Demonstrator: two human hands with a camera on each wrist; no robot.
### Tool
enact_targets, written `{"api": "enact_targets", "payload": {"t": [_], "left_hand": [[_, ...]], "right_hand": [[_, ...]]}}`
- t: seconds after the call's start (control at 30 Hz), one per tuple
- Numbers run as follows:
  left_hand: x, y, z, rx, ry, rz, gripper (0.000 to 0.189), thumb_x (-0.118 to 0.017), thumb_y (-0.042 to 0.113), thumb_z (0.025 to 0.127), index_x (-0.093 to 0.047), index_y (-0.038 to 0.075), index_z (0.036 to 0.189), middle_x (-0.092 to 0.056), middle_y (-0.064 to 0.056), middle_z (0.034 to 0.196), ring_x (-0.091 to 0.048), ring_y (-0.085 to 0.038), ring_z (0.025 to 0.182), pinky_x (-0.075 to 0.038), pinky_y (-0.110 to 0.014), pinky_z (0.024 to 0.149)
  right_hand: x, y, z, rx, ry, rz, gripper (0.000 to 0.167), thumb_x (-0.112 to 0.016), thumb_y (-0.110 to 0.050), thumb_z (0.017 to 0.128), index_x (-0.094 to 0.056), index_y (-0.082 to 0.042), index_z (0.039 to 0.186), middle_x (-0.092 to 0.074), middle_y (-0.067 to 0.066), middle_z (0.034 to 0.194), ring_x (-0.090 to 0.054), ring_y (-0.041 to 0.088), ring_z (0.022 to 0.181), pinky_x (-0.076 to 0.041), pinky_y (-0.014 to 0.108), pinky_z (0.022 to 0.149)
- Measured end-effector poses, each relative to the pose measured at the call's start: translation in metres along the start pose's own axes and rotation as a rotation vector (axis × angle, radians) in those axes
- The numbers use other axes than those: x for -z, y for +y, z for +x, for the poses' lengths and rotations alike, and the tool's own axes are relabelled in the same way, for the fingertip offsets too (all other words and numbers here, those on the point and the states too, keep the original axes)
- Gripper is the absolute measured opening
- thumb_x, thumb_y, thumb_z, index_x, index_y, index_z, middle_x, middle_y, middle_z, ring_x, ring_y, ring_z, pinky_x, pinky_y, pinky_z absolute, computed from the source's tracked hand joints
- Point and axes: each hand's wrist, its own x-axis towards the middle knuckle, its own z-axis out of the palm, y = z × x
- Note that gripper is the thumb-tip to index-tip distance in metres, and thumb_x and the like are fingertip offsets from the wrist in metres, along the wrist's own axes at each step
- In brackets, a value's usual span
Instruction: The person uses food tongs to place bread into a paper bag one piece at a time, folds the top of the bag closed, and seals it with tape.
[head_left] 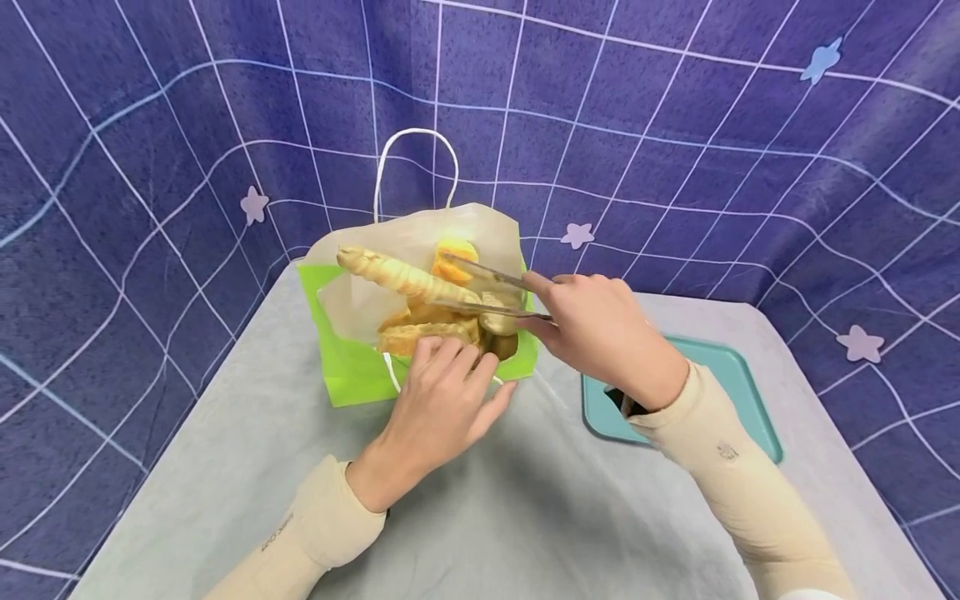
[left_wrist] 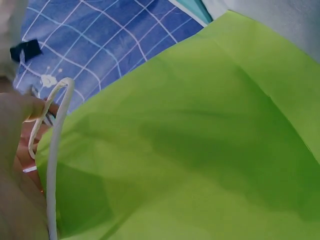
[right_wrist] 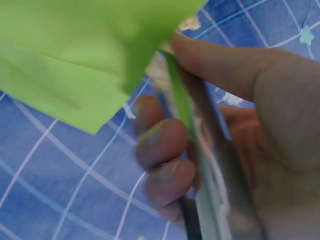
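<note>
A green paper bag [head_left: 356, 383] with a pale inside stands on the table, its mouth pulled wide. My left hand [head_left: 442, 400] holds the front rim, its fingertips over the edge. Beside that hand, the left wrist view shows a white cord handle [left_wrist: 56, 135] and the bag's green side. My right hand [head_left: 603, 329] grips metal tongs [head_left: 502, 312] at the bag's right edge. Their arms reach into the mouth and stand apart, one over a long ridged bread stick [head_left: 397, 271], the other over an orange-yellow bread piece [head_left: 454, 262]. Further bread [head_left: 420, 336] lies lower inside, partly hidden.
A teal tray [head_left: 738, 375] lies on the grey table [head_left: 517, 517] at the right, partly behind my right forearm. The bag's rear handle [head_left: 378, 171] stands up. A blue gridded cloth [head_left: 637, 117] with stars hangs behind the table.
</note>
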Motion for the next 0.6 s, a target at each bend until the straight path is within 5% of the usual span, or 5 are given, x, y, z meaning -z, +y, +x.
{"api": "enact_targets", "payload": {"t": [0.13, 0.33, 0.6], "left_hand": [[-0.001, 0.0, 0.001, 0.003, -0.008, -0.008, 0.03, -0.063, 0.04, 0.092, -0.064, 0.01, 0.087, -0.061, -0.004, 0.079, -0.057, -0.026, 0.08, -0.04, -0.042, 0.078], [-0.003, -0.001, 0.004, -0.003, 0.016, -0.018, 0.029, -0.066, 0.038, 0.091, -0.062, 0.009, 0.085, -0.058, -0.005, 0.077, -0.055, -0.026, 0.077, -0.04, -0.043, 0.078], [-0.003, -0.009, -0.001, 0.007, 0.059, -0.012, 0.029, -0.065, 0.036, 0.09, -0.06, 0.008, 0.083, -0.056, -0.006, 0.075, -0.054, -0.027, 0.075, -0.04, -0.044, 0.077]], "right_hand": [[-0.008, 0.018, -0.025, 0.011, 0.159, 0.071, 0.041, -0.073, -0.035, 0.09, -0.061, -0.01, 0.12, -0.049, -0.001, 0.062, -0.044, 0.014, 0.046, -0.036, 0.032, 0.04], [-0.014, 0.048, -0.08, -0.047, 0.261, 0.193, 0.057, -0.076, -0.024, 0.087, -0.055, -0.01, 0.138, -0.058, -0.003, 0.077, -0.043, 0.004, 0.055, -0.04, 0.028, 0.051], [-0.044, 0.074, -0.17, -0.207, 0.079, 0.307, 0.05, -0.077, -0.018, 0.087, -0.055, -0.008, 0.131, -0.05, -0.013, 0.071, -0.042, 0.0, 0.054, -0.039, 0.021, 0.048]]}}
